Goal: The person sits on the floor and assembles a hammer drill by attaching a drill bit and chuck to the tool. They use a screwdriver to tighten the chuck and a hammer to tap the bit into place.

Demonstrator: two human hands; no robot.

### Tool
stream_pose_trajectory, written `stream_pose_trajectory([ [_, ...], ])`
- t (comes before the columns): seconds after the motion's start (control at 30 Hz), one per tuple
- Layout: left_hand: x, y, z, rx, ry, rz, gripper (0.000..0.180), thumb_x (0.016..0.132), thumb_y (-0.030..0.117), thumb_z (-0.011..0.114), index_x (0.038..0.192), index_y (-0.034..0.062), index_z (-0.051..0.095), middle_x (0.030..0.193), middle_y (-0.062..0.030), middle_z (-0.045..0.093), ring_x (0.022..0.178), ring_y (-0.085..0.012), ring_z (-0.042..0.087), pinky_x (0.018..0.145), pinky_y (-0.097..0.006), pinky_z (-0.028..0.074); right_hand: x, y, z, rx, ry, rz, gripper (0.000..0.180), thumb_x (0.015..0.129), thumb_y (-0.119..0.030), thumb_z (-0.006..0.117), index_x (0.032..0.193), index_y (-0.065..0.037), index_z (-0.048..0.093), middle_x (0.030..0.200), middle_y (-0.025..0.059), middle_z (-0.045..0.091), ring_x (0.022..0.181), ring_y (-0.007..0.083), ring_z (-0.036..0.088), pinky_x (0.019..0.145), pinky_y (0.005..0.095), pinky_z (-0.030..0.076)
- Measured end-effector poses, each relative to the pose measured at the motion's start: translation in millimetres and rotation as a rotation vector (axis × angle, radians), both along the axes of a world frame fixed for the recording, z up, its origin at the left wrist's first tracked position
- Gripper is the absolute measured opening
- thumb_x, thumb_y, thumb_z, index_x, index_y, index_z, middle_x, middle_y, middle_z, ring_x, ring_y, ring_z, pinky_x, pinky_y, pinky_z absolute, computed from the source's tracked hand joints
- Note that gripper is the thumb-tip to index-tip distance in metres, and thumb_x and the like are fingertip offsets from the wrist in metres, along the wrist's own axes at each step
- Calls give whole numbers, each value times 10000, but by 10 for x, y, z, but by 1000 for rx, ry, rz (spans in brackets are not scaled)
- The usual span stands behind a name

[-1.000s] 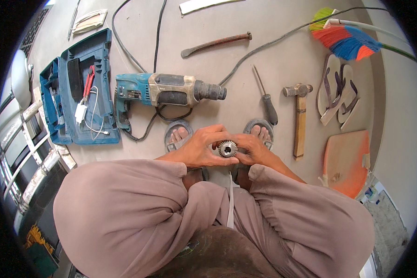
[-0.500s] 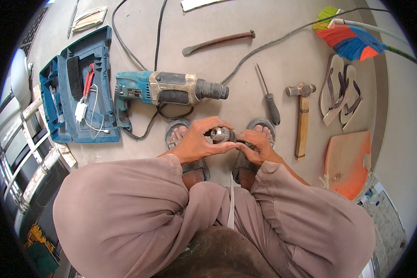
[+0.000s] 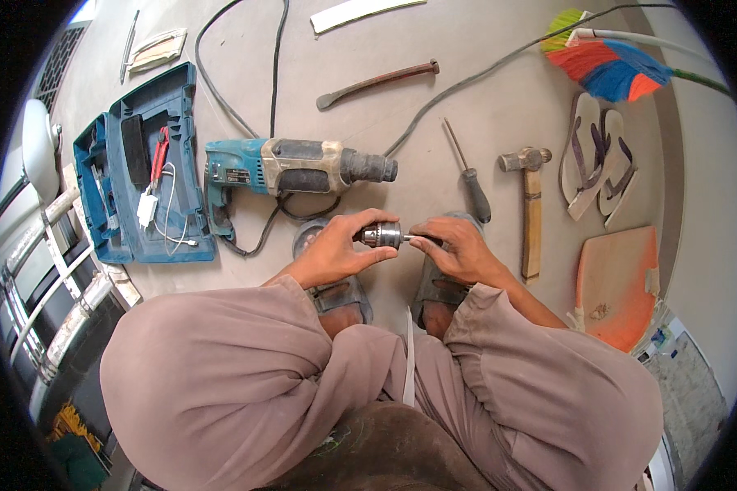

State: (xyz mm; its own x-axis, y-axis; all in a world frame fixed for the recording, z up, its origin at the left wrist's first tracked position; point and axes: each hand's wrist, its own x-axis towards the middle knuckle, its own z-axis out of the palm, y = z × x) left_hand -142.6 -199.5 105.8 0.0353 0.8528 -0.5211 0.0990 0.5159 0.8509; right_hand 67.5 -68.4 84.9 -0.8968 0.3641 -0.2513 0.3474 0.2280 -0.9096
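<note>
One view only, head camera looking down. Both feet in sandals are mostly hidden under the hands and the knees; the lower frame is filled by grey-brown trousers. What the right hand (image 3: 458, 250) pinches at the chuck's right end is too small to make out, perhaps a short dark shank. Left edge: metal rails, cut off by the rim.

Upper left, an open blue tool case (image 3: 139, 176) lies on the floor, holding a white cable and a red-handled tool. A small dark label plate sits on the teal body of the hammer drill (image 3: 295, 168), centre-left; print not legible.

Drill chuck (image 3: 381, 235): small, grey metal, knurled, lying horizontal at frame centre, just below the drill's nose. Left hand (image 3: 336, 250) grip closed around it; right-hand fingertips closed on its end piece.
</note>
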Motion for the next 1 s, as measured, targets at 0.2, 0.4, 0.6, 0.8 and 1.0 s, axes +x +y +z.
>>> stream_pose_trajectory([
  [0.2,16,-36,-47,176,158,-40,474,834,226,811,1235,47,634,1109,-107,683,1004,-183,656,901,-331,511,9,21,4,-101,-34,-11,215,933,-213,673,996,-12,715,853,163,688,727,315,630,653,383,474],
  [0.4,27,-20,23,37,-203,385,621,771,83,863,1286,41,519,1191,-95,630,1083,-138,613,957,-294,500,-52,-20,-7,-237,-2,-161,241,921,-231,705,1029,-17,723,834,127,694,703,214,614,652,343,478],
  [0.6,78,71,45,196,-307,400,575,764,97,867,1275,51,606,1159,-60,647,1069,-144,608,970,-305,484,-134,-60,-44,-206,95,-151,224,849,-142,758,1034,-23,713,929,113,711,821,227,658,738,338,510],
  [0.8,74,141,81,516,80,76,520,717,111,880,1205,109,700,1163,-64,666,1044,-221,603,916,-343,483,-87,-128,-107,-133,151,-153,271,779,-36,722,1048,-22,699,1030,132,690,945,295,680,810,357,520],
  [1.0,92,116,50,584,121,53,566,692,118,887,1226,124,700,1137,-52,676,998,-221,586,872,-357,475,-96,-103,-28,-146,130,-119,292,771,-23,705,1063,-36,699,1022,136,679,913,305,666,809,370,518],
])
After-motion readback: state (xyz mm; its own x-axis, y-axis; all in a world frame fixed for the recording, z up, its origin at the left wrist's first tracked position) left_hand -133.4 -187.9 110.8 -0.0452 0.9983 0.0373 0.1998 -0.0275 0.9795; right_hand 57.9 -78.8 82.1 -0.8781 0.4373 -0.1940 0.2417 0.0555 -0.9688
